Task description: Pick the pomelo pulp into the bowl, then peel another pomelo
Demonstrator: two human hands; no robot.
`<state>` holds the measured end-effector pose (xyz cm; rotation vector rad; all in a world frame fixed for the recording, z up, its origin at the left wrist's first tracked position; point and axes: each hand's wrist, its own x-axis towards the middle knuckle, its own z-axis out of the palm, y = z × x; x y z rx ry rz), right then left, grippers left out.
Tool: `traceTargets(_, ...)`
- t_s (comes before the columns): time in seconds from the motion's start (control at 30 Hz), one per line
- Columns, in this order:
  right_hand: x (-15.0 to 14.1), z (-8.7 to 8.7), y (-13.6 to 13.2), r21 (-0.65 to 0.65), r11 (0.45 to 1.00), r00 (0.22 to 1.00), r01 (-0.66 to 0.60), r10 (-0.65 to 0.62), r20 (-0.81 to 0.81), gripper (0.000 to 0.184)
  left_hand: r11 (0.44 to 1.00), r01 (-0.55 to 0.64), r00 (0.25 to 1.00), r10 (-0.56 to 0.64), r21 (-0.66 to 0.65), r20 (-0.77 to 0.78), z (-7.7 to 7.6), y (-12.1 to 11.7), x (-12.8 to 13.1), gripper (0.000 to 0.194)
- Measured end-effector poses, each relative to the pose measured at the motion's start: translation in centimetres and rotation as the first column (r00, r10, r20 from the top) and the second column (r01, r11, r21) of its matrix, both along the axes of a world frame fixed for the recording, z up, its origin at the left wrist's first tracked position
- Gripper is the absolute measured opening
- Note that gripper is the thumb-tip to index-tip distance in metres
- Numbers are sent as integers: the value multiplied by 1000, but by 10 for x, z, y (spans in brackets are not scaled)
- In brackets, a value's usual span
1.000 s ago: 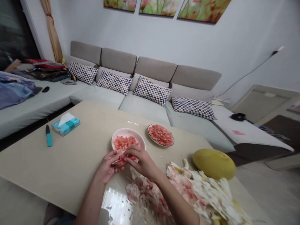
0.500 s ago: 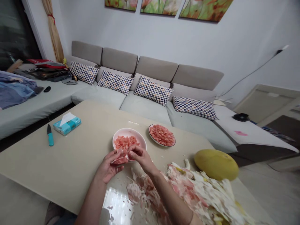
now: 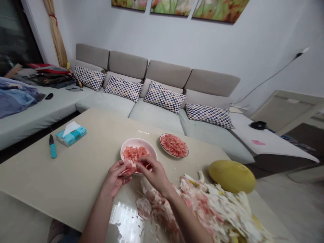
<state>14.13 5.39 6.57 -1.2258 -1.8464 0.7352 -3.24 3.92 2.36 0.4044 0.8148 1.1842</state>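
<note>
Left hand (image 3: pixel 115 178) grips pink fruit segment (image 3: pixel 129 169) at near rim of bowl (image 3: pixel 152 152); right hand (image 3: pixel 155 173) curled close beside it, cannot tell if pinching. Light pressure, segment over bowl, should limit crushing.

Light glances off a smooth, glossy tabletop (image 3: pixel 88 163) set with a smooth, ceramic-looking bowl (image 3: pixel 152 150) of moist-looking pulp (image 3: pixel 133 153), rough, papery peelings (image 3: pixel 222 206), a matt, smooth-skinned whole fruit (image 3: pixel 231 176) and a shiny plastic pack (image 3: pixel 76 135) of matt paper tissue (image 3: pixel 71 128), against a matt-cloth sofa (image 3: pixel 167 76) with printed fabric cushions (image 3: pixel 164 97).
</note>
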Motion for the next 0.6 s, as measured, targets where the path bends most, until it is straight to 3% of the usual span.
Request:
traceTargets(0.13,-24,4,-16,-35,999,996,29,-26,84,28,985,-96,973,124,145,-194,4,-4,9,33)
traceTargets(0.23,-29,0,-15,-56,998,998,42,-39,45,22,971,-127,954,175,202,-243,6,-6,13,36)
traceTargets(0.6,-3,-1,-1,-296,948,969,-117,43,-245,31,988,-94,970,119,126,-211,10,-8,10,41)
